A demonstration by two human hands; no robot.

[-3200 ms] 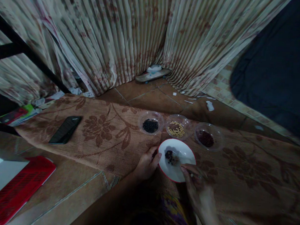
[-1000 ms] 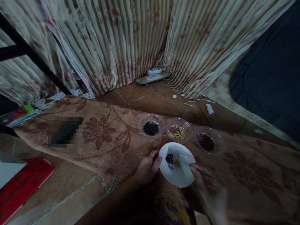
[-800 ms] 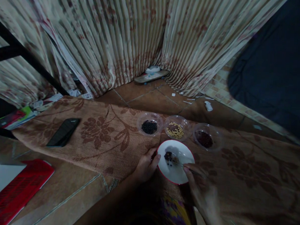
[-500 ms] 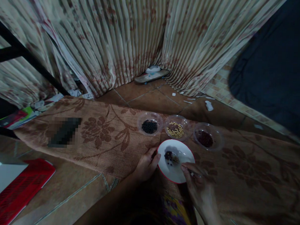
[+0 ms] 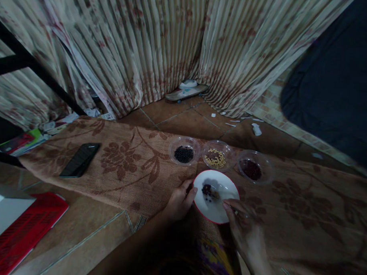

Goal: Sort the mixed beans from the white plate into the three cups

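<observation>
A white bowl with a red rim (image 5: 226,211) sits on a brown flowered mat (image 5: 125,167) and holds a small heap of mixed dark beans (image 5: 208,191). My left hand (image 5: 179,201) grips the bowl's left edge. My right hand (image 5: 243,224) is closed on a thin metal tool (image 5: 226,201), perhaps tweezers, whose tip reaches into the beans. Behind the bowl stand three clear cups: one with black beans (image 5: 183,154), one with pale yellow beans (image 5: 215,158), one with dark red beans (image 5: 251,169).
A black phone (image 5: 79,159) lies on the mat at the left. A red and white case (image 5: 20,224) lies on the tiled floor at lower left. Striped curtains (image 5: 162,48) hang behind, with a sandal (image 5: 186,90) at their foot. Dark cloth (image 5: 336,78) fills the right.
My right hand drew back right with the tool lifted a second ago, then returned to the bowl; the tool tip is again in the beans. My left hand stayed on the rim.
</observation>
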